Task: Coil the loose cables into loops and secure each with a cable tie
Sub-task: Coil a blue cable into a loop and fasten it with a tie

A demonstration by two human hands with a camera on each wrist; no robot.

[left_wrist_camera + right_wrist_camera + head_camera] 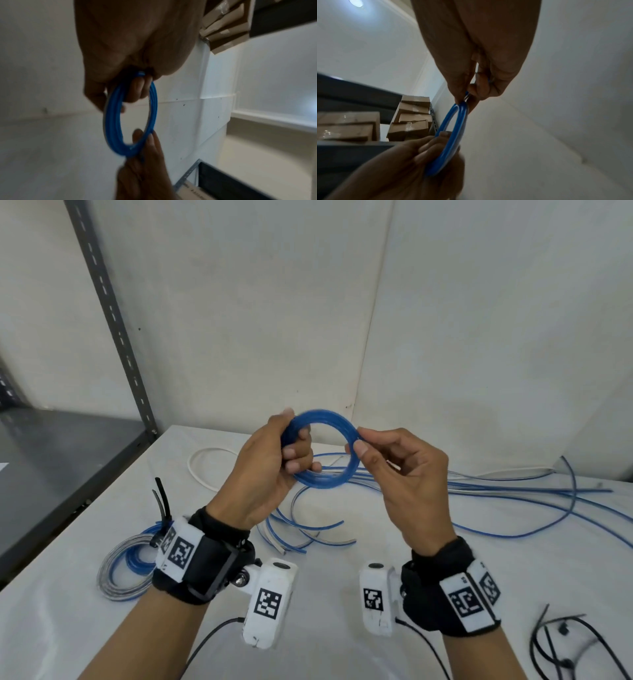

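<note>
- Head view cuts off the white worktop at its near edge and both sides; my forearms run out of the bottom.
- Loose blue cables sprawl over the worktop's right half and leave the right edge, ends hidden.
- Cardboard boxes sit stacked on a shelf in my right wrist view; what is in them I cannot tell.
- My left hand holds the blue coil up above the worktop, fingers curled through the ring and clamped on its left side.
- My right hand pinches the coil's right side between thumb and forefinger.
- A finished grey-and-blue coil lies at left, partly hidden behind my wrist strap.
- Black cable ties lie tangled at the bottom right, cut off by the edge.
</note>
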